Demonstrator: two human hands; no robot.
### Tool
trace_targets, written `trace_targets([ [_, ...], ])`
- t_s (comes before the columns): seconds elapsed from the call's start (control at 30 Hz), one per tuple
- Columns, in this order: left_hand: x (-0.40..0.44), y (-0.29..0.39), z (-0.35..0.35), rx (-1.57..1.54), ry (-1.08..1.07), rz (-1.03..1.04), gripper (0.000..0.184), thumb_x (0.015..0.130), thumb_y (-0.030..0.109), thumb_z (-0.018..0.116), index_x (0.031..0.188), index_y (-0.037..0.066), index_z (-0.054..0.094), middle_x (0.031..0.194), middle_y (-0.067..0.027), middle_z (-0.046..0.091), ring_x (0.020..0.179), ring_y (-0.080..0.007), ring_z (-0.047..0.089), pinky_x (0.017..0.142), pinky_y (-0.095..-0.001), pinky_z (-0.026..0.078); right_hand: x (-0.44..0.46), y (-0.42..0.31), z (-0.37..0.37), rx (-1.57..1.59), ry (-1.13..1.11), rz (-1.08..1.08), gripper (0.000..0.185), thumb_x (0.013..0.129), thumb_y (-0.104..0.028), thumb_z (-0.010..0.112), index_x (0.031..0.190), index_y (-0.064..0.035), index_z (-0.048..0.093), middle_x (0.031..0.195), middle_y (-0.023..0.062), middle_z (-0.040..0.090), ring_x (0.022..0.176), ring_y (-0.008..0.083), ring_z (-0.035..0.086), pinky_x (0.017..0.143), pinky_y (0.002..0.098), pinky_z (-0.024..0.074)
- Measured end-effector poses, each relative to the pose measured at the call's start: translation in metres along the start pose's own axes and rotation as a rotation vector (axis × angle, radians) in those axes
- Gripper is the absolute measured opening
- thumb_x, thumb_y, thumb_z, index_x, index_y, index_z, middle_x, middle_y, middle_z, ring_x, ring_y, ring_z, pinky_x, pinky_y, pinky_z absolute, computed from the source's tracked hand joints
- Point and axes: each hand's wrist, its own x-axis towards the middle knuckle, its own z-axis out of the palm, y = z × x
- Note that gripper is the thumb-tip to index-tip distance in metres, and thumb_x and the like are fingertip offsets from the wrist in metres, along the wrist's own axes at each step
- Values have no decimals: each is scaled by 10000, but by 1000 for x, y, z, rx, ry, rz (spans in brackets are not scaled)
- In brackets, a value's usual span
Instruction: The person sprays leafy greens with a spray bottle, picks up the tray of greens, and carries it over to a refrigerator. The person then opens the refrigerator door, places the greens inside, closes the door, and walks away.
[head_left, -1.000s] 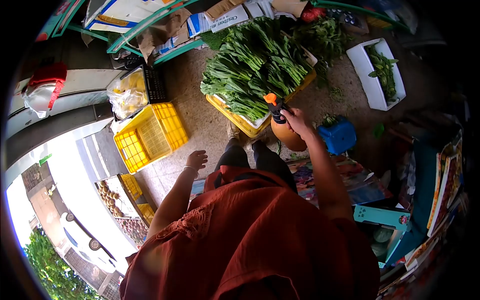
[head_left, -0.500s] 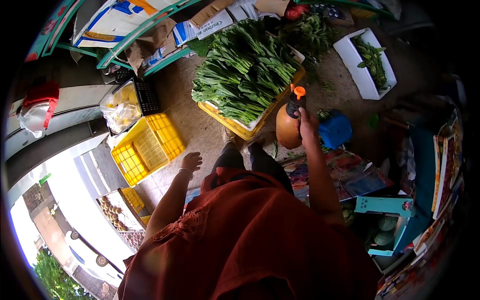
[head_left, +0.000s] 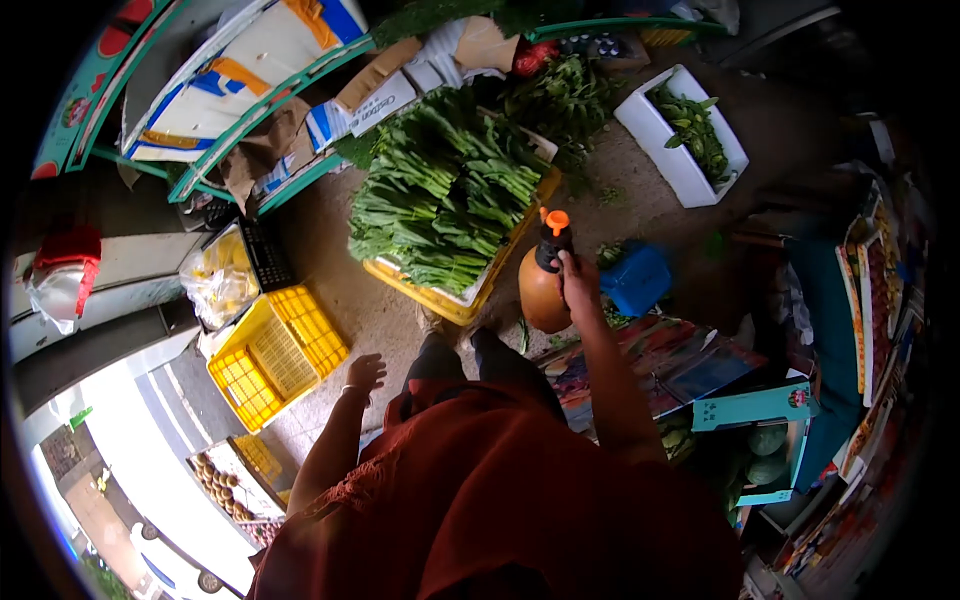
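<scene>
My right hand (head_left: pixel 575 282) grips an orange-brown pump spray bottle (head_left: pixel 545 293) by its black neck; an orange knob tops it. The bottle is upright, just right of a yellow crate (head_left: pixel 459 311) heaped with leafy green vegetables (head_left: pixel 445 180). Holding nothing, my left hand (head_left: pixel 367 372) hangs at my side with its fingers apart. Nearest to it is a yellow plastic basket (head_left: pixel 316 325), tipped so that its inside shows.
Behind the bottle sits a blue plastic container (head_left: pixel 638 279). A white foam box (head_left: pixel 640 130) with green vegetables stands at the upper right. Cardboard boxes (head_left: pixel 385 103) line the back. Lower right is a teal box (head_left: pixel 745 408) of round green produce.
The whole view has shifted, so the crate and bottle appear further left and lower. My right hand still holds the bottle; my left hand still hangs free.
</scene>
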Motion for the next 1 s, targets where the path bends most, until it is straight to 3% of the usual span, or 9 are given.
trace_targets([
  [0.13, -10, 13, 10, 49, 17, -5, 311, 734, 157, 494, 1033, 72, 495, 830, -49, 564, 708, -164, 556, 559, -315, 448, 3, 10, 2, 0, -32, -213, 251, 813, -264, 468, 757, -30, 543, 452, -8, 422, 349, 59, 367, 332, 207, 283],
  [0.2, -9, 15, 11, 62, 26, 10, 318, 736, 160, 484, 1040, 68, 490, 829, -48, 563, 712, -160, 557, 561, -310, 450, 8, 20, -1, -110, -89, -56, 237, 811, -245, 470, 878, -26, 531, 515, -3, 467, 361, 49, 377, 352, 205, 307],
  [0.27, -7, 16, 10, 70, 15, 13, 320, 738, 162, 475, 1042, 60, 485, 823, -47, 563, 700, -156, 556, 566, -309, 452, 9, 28, -2, -205, -29, -154, 261, 789, -271, 476, 778, -22, 554, 515, 66, 504, 454, 136, 504, 473, 287, 400],
  [0.37, -13, 25, 14, 94, 23, 17, 330, 732, 157, 481, 1045, 50, 478, 817, -47, 562, 692, -153, 552, 565, -303, 454, 15, 44, -5, -225, -70, -248, 252, 807, -252, 468, 880, -20, 537, 571, 13, 507, 373, 60, 388, 373, 211, 325],
  [0.47, -11, 26, 15, 88, 15, 10, 337, 725, 150, 490, 1045, 46, 474, 811, -49, 562, 695, -155, 551, 556, -298, 453, 30, 74, -11, -337, -47, -332, 252, 804, -253, 471, 843, -14, 543, 565, 14, 504, 374, 67, 395, 372, 212, 324],
  [0.6, -9, 35, 23, -16, -14, -18, 339, 728, 141, 477, 1055, 49, 460, 837, -58, 557, 717, -171, 552, 572, -311, 454, 10, 56, -16, -309, -146, -174, 248, 806, -243, 469, 826, -7, 545, 564, 17, 499, 371, 69, 396, 371, 215, 324],
  [0.7, 3, 49, 31, -56, -37, -21, 340, 730, 135, 465, 1060, 53, 449, 859, -65, 551, 740, -182, 550, 588, -322, 454, 5, 62, -16, -433, -84, -227, 283, 762, -306, 484, 853, -52, 569, 797, 124, 557, 733, 286, 540, 626, 360, 419],
  [0.93, 25, 112, 83, -166, -218, 173, 213, 777, 117, 467, 940, -15, 502, 799, -138, 586, 641, -229, 589, 496, -300, 464, -18, 68, -21, -547, -102, -293, 252, 732, -286, 529, 862, -77, 583, 941, 66, 529, 739, 279, 534, 652, 342, 422],
  [1.0, 13, 145, 114, -106, -193, 201, 215, 793, 109, 441, 938, -42, 490, 806, -154, 582, 663, -243, 594, 496, -298, 474, -35, 54, -19, -608, -79, -329, 245, 737, -290, 526, 849, -82, 590, 854, 78, 549, 716, 270, 539, 641, 337, 420],
])
